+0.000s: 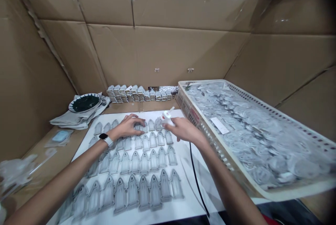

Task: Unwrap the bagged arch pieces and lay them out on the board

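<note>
Four rows of arched pieces (136,172); left hand (128,125) flat, right hand (181,130) grips glue gun (167,117).

Your left hand (128,125) and right hand (183,130) are bare, and both forearms are uncovered, with no sleeve showing. A smartwatch (104,137) with a dark square face sits left of centre on your left wrist; its strap looks white, perhaps pale grey.

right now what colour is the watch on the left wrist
Black face on a white strap; the watch shows in the head view.
</note>
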Motion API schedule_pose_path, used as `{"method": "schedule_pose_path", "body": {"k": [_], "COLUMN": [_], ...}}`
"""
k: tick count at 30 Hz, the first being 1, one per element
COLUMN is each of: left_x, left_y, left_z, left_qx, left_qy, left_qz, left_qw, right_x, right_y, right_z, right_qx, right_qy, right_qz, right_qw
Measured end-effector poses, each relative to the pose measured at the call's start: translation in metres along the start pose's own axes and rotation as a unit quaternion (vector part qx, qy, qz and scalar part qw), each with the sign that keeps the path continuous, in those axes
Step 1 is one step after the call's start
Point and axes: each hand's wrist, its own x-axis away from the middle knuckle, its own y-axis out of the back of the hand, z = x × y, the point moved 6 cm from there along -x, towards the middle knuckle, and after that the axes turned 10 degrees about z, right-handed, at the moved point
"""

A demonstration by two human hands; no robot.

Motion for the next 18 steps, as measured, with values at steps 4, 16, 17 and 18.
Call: {"method": "schedule_pose_path", "body": {"k": [4,16,17,18], "left_x": [-0.004,-0.012,-0.011,-0.011], "left_y": [0.010,0.022,0.019,0.016], "left_z": [-0.007,-0.019,-0.022,-0.026], "left_qx": [0.007,-0.040,-0.039,-0.040], "left_qy": [-0.007,0.001,-0.004,-0.012], "left_qz": [-0.034,-0.159,-0.143,-0.126], "left_qw": [0.999,0.986,0.989,0.991], "right_x": [-0.001,-0.020,-0.021,-0.021], "right_y": [-0.009,-0.026,-0.027,-0.029], "right_z": [-0.026,-0.039,-0.039,-0.040], "right_qx": [-0.077,-0.191,-0.194,-0.196], "right_qy": [-0.002,0.023,0.024,0.022], "right_qz": [-0.028,-0.069,-0.067,-0.068], "right_qw": [0.997,0.979,0.978,0.978]}}
